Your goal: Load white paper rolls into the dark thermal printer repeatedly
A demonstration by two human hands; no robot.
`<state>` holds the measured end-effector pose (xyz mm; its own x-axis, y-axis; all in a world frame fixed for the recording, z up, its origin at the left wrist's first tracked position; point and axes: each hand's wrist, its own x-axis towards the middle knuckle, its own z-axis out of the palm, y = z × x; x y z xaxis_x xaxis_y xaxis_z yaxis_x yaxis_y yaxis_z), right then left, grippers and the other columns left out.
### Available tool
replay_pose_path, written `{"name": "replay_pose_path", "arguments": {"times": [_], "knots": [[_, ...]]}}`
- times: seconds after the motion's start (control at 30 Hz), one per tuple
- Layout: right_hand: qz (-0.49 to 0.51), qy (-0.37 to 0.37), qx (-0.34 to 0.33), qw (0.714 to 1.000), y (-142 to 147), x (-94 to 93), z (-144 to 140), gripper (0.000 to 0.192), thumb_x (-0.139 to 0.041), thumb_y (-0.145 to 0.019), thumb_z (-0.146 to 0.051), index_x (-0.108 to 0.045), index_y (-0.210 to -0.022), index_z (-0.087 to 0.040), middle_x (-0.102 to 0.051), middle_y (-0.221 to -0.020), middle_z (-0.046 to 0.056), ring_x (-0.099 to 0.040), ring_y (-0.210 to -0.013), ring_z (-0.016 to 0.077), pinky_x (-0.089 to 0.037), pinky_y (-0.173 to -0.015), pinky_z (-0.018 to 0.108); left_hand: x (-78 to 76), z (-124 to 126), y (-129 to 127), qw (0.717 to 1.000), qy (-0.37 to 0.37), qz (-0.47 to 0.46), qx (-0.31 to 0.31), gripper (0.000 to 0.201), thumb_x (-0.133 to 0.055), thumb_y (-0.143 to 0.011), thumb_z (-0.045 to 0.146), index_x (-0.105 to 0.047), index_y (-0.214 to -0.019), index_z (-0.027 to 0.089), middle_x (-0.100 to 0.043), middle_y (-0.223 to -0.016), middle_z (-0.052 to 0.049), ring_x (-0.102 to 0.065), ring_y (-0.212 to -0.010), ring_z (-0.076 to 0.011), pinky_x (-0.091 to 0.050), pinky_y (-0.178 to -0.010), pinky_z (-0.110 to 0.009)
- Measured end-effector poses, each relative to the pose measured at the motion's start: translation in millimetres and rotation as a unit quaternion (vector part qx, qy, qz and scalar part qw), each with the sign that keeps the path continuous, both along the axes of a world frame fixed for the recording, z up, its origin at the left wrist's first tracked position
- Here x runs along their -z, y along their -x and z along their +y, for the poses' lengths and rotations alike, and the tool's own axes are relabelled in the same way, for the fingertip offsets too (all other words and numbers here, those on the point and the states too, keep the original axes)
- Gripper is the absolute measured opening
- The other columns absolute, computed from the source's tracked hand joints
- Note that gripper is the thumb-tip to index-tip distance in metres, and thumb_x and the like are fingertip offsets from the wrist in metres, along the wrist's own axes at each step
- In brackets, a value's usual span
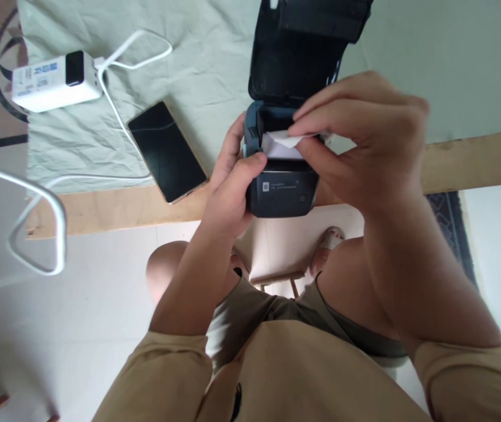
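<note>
A small dark blue-black printer with its lid flipped up is held near the table's front edge. My left hand grips its left side, the thumb on the upper edge. White paper, seemingly from a roll, sits inside the open compartment. Between the thumb and fingers of my right hand the paper's free end is pinched, lifted over the compartment. Those fingers hide the compartment's right part.
Left of the printer a phone lies on the pale green cloth. Farther left is a white power bank with a white cable that loops past the table edge. A wooden edge runs along the front.
</note>
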<state>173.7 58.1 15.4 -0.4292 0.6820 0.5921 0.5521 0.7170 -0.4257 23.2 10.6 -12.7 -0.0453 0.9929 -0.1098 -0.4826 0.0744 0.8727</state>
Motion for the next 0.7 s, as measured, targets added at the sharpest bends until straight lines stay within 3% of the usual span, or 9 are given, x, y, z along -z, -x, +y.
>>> {"name": "replay_pose_path", "arguments": {"times": [0.1, 0.23, 0.33, 0.47, 0.57, 0.7], "knots": [[0.016, -0.061, -0.003, 0.998, 3.5, -2.9, -10.1, 0.011, -0.057, -0.079, -0.024, -0.067, -0.080, -0.026, -0.068, -0.083, -0.003, -0.062, -0.079, 0.0152, -0.049, -0.074, 0.035, -2.6, 0.7, 2.2, 1.000, 0.003, -0.015, -0.006, 0.026, -0.049, -0.082, 0.032, -0.052, -0.107, 0.025, -0.062, -0.096, 0.001, -0.055, -0.113, -0.0201, -0.049, -0.087, -0.029], [-0.001, -0.066, -0.085, 0.994, 8.7, -3.6, -21.2, 0.005, -0.062, -0.075, -0.030, -0.065, -0.073, -0.027, -0.069, -0.084, -0.005, -0.063, -0.090, 0.0179, -0.050, -0.078, 0.037, -5.3, -0.5, 4.9, 1.000, -0.005, -0.017, 0.004, 0.024, -0.057, -0.078, 0.032, -0.055, -0.102, 0.027, -0.061, -0.085, 0.001, -0.059, -0.102, -0.0191, -0.048, -0.082, -0.027], [0.067, -0.018, -0.095, 0.993, 5.8, -3.4, -19.6, 0.010, -0.059, -0.078, -0.034, -0.064, -0.084, -0.027, -0.068, -0.085, -0.003, -0.062, -0.087, 0.0154, -0.051, -0.077, 0.034, -4.0, -2.1, 5.4, 1.000, 0.002, 0.007, -0.002, 0.034, -0.058, -0.075, 0.019, -0.052, -0.107, 0.026, -0.060, -0.086, 0.002, -0.061, -0.096, -0.0182, -0.048, -0.075, -0.026], [0.132, 0.110, 0.023, 0.985, -0.2, -4.1, -13.6, 0.029, -0.058, -0.079, -0.029, -0.054, -0.108, -0.027, -0.058, -0.113, -0.001, -0.056, -0.073, 0.0077, -0.044, -0.056, 0.024, 3.2, -1.5, 7.1, 0.999, -0.027, -0.010, 0.028, 0.051, -0.063, -0.069, 0.013, -0.048, -0.116, 0.028, -0.062, -0.099, 0.001, -0.061, -0.099, -0.0204, -0.051, -0.076, -0.029], [0.066, 0.158, 0.001, 0.985, -0.2, -3.3, -12.7, 0.051, -0.064, -0.074, -0.035, -0.046, -0.121, -0.027, -0.045, -0.128, 0.003, -0.058, -0.088, 0.0114, -0.047, -0.059, 0.023, 6.6, -0.4, 8.7, 0.997, -0.058, -0.025, 0.048, 0.061, -0.069, -0.065, 0.017, -0.045, -0.119, 0.032, -0.064, -0.104, 0.001, -0.057, -0.111, -0.0252, -0.052, -0.081, -0.033], [0.033, 0.169, -0.030, 0.985, 0.5, -2.3, -13.5, 0.060, -0.067, -0.070, -0.036, -0.044, -0.125, -0.027, -0.042, -0.131, 0.005, -0.053, -0.111, 0.0191, -0.052, -0.067, 0.025, 2.5, -1.2, 7.4, 1.000, -0.027, -0.001, 0.014, 0.052, -0.061, -0.071, 0.020, -0.046, -0.119, 0.030, -0.061, -0.113, 0.000, -0.047, -0.127, -0.0259, -0.049, -0.093, -0.036]]}}
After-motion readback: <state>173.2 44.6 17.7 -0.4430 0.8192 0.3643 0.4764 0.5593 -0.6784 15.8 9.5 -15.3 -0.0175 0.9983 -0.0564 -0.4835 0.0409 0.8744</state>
